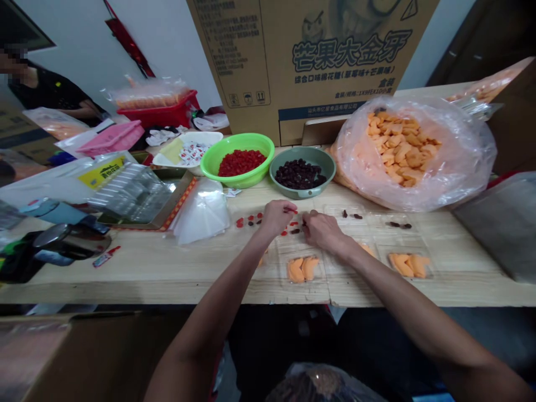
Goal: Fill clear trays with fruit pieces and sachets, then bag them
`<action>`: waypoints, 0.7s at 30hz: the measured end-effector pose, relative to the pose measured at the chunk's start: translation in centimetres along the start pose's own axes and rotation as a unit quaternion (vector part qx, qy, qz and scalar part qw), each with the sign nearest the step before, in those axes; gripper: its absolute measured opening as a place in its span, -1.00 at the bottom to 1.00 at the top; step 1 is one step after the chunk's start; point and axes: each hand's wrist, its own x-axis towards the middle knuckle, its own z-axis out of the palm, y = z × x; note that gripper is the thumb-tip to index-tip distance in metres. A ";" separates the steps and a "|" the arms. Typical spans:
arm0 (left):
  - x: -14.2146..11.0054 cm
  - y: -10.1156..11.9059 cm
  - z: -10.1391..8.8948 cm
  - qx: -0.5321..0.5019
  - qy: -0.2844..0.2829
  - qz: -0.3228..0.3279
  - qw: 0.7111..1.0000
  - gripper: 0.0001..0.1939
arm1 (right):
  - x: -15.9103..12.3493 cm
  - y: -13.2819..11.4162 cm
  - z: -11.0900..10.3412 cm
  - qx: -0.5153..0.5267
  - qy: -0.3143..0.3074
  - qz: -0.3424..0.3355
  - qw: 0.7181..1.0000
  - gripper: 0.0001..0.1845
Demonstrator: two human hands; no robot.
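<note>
My left hand (277, 216) is closed in a pinch, with a small red piece (295, 212) at its fingertips. Close beside it, my right hand (323, 230) has its fingers pressed together; what they hold, if anything, is too small to make out. Under both hands lies a clear plastic tray with red pieces and a dark piece (295, 231) in it. More red pieces (239, 223) sit in a tray to the left. On the right, dark pieces (400, 225) lie in clear trays. Nearer me, orange puffy pieces (304, 269) fill other tray compartments.
Behind the hands stand a green bowl (263, 146) of red pieces and a grey-green bowl (304, 194) of dark ones. A large plastic bag (464, 156) of orange pieces is at right. A cardboard box (251, 67) rises behind. Stacked clear trays (134, 192) lie left; a person (50, 89) sits beyond.
</note>
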 end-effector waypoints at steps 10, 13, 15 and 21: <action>-0.5 0.2 3.9 0.126 -0.061 0.115 0.983 -0.78 | -0.3 4.3 -1.1 0.165 0.064 0.056 0.983 -0.58; -1.1 -0.4 3.0 0.143 -0.044 0.143 0.978 -0.76 | -1.3 6.5 -1.5 0.309 0.070 0.119 0.941 -0.53; -1.5 -0.9 1.3 0.134 0.007 0.119 0.984 -0.72 | -2.3 7.8 -2.1 0.420 0.050 0.133 0.896 -0.51; -2.2 -2.9 -2.8 0.188 -0.083 0.060 0.977 -0.76 | -4.4 10.6 -3.3 0.469 0.023 0.119 0.875 -0.72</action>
